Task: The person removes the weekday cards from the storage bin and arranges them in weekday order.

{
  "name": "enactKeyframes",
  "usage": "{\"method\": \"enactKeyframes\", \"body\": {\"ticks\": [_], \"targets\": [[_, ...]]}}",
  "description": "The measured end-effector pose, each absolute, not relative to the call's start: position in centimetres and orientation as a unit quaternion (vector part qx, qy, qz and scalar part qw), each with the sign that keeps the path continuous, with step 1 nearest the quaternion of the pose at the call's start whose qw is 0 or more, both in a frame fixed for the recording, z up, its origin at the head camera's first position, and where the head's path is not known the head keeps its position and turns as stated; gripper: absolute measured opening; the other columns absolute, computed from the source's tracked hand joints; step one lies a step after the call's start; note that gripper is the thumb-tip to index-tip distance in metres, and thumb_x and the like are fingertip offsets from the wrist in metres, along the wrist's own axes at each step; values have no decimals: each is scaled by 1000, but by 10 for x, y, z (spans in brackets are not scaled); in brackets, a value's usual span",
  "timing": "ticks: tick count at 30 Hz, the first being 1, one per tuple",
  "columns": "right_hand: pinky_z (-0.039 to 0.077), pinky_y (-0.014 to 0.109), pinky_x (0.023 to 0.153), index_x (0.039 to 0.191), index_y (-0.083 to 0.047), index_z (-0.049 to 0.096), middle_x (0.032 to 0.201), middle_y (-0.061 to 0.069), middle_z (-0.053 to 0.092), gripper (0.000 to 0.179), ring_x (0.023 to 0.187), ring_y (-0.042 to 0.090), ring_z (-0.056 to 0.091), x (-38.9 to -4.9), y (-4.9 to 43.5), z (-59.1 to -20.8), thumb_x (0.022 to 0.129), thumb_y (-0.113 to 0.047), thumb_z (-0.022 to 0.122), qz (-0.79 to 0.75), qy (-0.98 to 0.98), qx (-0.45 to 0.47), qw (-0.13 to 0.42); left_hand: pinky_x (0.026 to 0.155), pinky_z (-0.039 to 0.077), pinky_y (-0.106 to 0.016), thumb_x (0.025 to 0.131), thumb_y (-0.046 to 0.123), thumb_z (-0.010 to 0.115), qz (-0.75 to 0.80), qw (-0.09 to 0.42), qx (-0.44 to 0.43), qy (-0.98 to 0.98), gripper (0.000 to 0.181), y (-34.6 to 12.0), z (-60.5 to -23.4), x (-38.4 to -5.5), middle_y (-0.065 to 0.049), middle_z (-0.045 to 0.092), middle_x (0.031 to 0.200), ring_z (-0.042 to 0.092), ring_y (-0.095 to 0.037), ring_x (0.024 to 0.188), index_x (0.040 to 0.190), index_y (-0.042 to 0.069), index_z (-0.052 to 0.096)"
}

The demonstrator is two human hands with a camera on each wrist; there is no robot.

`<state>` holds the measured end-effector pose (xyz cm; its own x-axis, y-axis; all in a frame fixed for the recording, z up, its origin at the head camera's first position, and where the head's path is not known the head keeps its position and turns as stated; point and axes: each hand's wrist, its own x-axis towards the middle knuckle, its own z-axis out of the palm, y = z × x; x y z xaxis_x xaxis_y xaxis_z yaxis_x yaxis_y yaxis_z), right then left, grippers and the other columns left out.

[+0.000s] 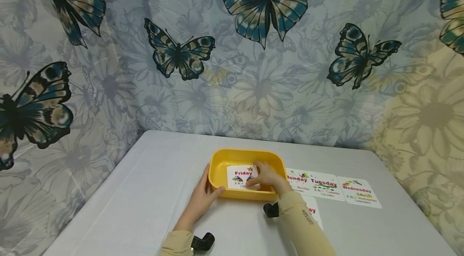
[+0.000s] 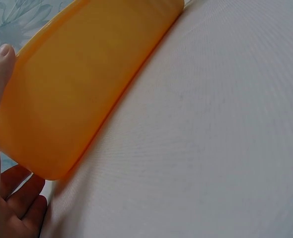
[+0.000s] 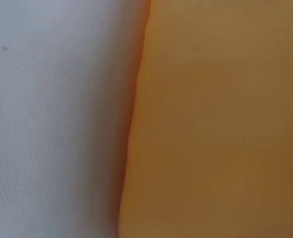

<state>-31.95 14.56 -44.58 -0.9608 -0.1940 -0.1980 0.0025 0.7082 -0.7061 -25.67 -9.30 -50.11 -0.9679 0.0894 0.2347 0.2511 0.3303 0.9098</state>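
A yellow plastic tray [image 1: 250, 194] sits on the white-covered table, and inside it lies a white card [image 1: 235, 179] printed "Friday" with a star and small pictures. My left hand [image 1: 199, 199] holds the tray at its left front corner, thumb along the front side and fingers round the left end; the left wrist view shows the thumb [image 2: 5, 59] against the orange-looking wall. My right hand [image 1: 268, 177] reaches in over the right rim, its spread fingers at the card's right part and covering some of it. The right wrist view shows only tray wall [image 3: 211, 124] and cloth.
Right of the tray lie a Monday card [image 1: 299, 181], a Tuesday card [image 1: 324, 186] and a Wednesday card [image 1: 359, 192] in a row. Below them another card [image 1: 312, 207] ending in "ay" is partly hidden by the right sleeve. Butterfly-patterned cloth [image 1: 261, 86] hangs behind the table.
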Motion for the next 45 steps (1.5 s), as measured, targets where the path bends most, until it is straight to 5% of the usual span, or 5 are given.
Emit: {"method": "enactKeyframes", "body": {"ticks": [6, 31, 39, 45], "targets": [[32, 50, 102, 135, 0, 43, 133, 25, 35, 83, 113, 36, 40, -326, 146, -452, 66, -19, 85, -342, 932, -58, 108, 109, 21, -35, 82, 35, 70, -569, 66, -98, -813, 91, -93, -501, -256, 0, 15, 152, 19, -18, 136, 150, 22, 11], [37, 46, 99, 128, -1, 49, 114, 17, 40, 83, 99, 30, 42, -324, 146, -451, 58, -19, 89, -332, 937, -19, 110, 109, 22, -35, 82, 37, 70, -571, 62, -94, -813, 91, -92, -500, -256, 1, 14, 152, 19, -19, 136, 150, 21, 11], [31, 49, 103, 130, 3, 40, 127, 22, 44, 88, 109, 33, 42, -325, 144, -452, 59, -15, 89, -351, 931, -1, 95, 108, 23, -37, 82, 38, 70, -572, 65, -94, -812, 92, -93, -499, -256, 0, 14, 152, 20, -20, 136, 150, 19, 12], [36, 48, 98, 133, 3, 31, 119, 23, 49, 88, 102, 33, 45, -321, 144, -448, 64, -8, 85, -376, 922, 8, 91, 108, 23, -36, 82, 37, 70, -572, 63, -96, -812, 92, -92, -500, -255, -1, 14, 152, 19, -20, 136, 150, 19, 12]]}}
